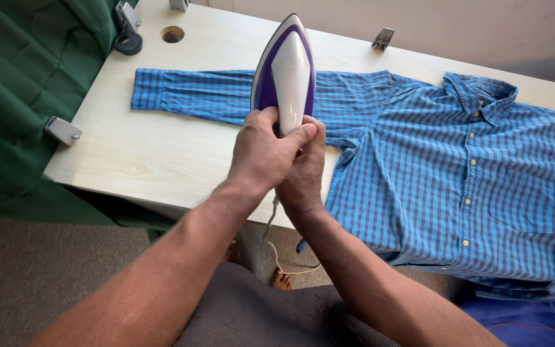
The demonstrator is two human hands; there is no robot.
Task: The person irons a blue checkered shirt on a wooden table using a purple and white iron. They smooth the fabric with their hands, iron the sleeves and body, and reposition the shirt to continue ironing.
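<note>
Left hand [266,151] and right hand [303,173] both clamped round rear end of purple-white iron [285,74], left overlapping right. Iron points away from the hands, over the sleeve of blue checked shirt [444,173] spread flat on pale desk [142,151].

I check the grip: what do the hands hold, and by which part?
Both hands, left hand and right hand, hold the purple-white iron at its rear end.

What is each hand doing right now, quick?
Left hand: closed around the rear of the purple-and-white iron.
Right hand: closed on the same iron, just beneath the left.
</note>
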